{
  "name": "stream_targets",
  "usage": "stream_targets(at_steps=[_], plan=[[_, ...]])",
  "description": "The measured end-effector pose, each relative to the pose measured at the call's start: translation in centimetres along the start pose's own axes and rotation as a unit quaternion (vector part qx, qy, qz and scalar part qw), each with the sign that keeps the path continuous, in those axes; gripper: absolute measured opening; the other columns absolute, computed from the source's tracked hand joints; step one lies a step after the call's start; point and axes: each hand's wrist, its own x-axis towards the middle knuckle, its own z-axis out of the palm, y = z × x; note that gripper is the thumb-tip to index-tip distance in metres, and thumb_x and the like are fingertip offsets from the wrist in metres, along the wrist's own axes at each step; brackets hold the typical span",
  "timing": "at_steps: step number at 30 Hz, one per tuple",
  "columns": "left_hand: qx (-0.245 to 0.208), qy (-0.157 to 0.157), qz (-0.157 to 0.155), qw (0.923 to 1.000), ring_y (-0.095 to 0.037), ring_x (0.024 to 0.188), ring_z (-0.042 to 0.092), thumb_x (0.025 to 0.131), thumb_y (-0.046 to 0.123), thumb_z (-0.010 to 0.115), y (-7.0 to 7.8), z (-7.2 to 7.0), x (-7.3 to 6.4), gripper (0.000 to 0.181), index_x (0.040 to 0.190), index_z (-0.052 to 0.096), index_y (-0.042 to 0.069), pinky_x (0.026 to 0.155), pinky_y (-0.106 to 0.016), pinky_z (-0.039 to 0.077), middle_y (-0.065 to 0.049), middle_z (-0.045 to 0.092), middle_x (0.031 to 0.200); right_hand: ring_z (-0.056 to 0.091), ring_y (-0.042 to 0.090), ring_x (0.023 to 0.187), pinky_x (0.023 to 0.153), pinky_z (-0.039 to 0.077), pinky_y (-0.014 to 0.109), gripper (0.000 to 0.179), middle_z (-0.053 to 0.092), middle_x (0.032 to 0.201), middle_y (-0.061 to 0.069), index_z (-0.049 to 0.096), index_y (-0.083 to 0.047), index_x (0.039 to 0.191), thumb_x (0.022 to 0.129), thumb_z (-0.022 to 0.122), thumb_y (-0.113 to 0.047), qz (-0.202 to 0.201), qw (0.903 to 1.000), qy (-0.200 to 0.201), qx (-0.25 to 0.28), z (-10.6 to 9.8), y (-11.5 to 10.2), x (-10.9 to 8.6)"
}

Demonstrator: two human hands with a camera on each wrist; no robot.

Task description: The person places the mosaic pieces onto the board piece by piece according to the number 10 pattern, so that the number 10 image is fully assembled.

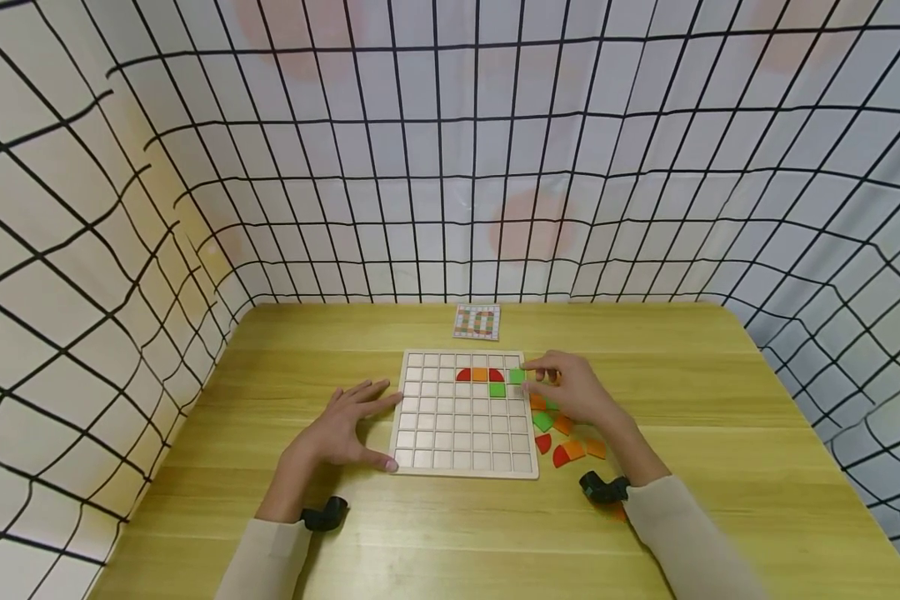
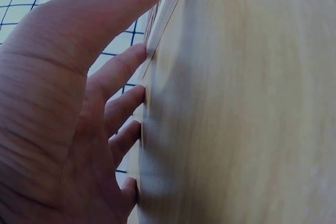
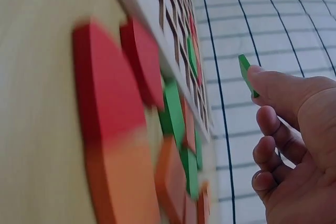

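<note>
A wooden grid board [image 1: 461, 429] lies on the table, with two red quarter-round pieces, an orange tile [image 1: 480, 375] and a green tile [image 1: 497, 389] in its cells. At the board's left edge rests my left hand [image 1: 341, 425], fingers spread, thumb by the near left corner; the left wrist view shows the fingers [image 2: 123, 69] along the edge. My right hand [image 1: 573, 387] pinches a green tile [image 1: 517, 377] over the upper right of the board. In the right wrist view this green tile [image 3: 245, 74] is between thumb and fingers, above the surface.
Loose red, orange and green pieces [image 1: 572, 452] lie right of the board, partly under the right forearm. A small pattern card [image 1: 477, 322] sits behind the board. White cloth with a black grid [image 1: 450, 150] surrounds the wooden table [image 1: 435, 533].
</note>
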Motion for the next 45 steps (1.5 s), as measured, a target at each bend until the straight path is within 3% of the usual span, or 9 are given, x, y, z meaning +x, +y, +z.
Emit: stream_targets(at_steps=[7,18,36,45], plan=[[-0.004,0.001,-0.004,1.0,-0.039,0.159,0.019,0.064,0.072,0.085,0.0,0.0,0.0,0.108,0.157,0.045,0.033,0.124,-0.072,0.005,-0.005,0.027,0.171,0.05,0.019,0.077,0.064,0.04,0.026,0.027,0.059,0.084,-0.002,0.079,-0.016,0.118,0.093,0.079,-0.024,-0.003,0.9991,-0.021,0.036,2.7,-1.7,1.2],[0.003,0.007,0.013,0.9999,-0.042,0.157,0.022,0.064,0.07,0.087,-0.1,0.0,0.0,0.109,0.157,0.046,0.03,0.122,-0.075,0.009,-0.008,0.03,0.17,0.05,0.016,0.072,0.063,0.042,0.026,0.025,0.061,0.084,-0.003,0.079,-0.018,0.117,0.093,0.079,-0.027,0.016,0.9983,-0.026,0.049,6.0,-1.9,2.4],[0.003,0.003,0.004,1.0,-0.041,0.158,0.021,0.064,0.07,0.087,0.1,0.0,0.0,0.108,0.157,0.045,0.032,0.122,-0.075,0.008,-0.008,0.029,0.17,0.047,0.015,0.072,0.064,0.036,0.028,0.031,0.056,0.08,-0.003,0.077,-0.018,0.124,0.095,0.076,-0.029,0.015,0.9987,-0.045,-0.019,7.1,-3.3,3.1],[0.0,0.003,0.004,1.0,-0.041,0.158,0.02,0.064,0.07,0.087,0.1,-0.1,0.0,0.109,0.157,0.045,0.031,0.122,-0.075,0.007,-0.008,0.029,0.17,0.047,0.016,0.072,0.065,0.036,0.029,0.03,0.056,0.08,-0.003,0.078,-0.017,0.122,0.094,0.076,-0.028,0.006,0.999,-0.04,-0.021,7.3,-3.8,3.2]])
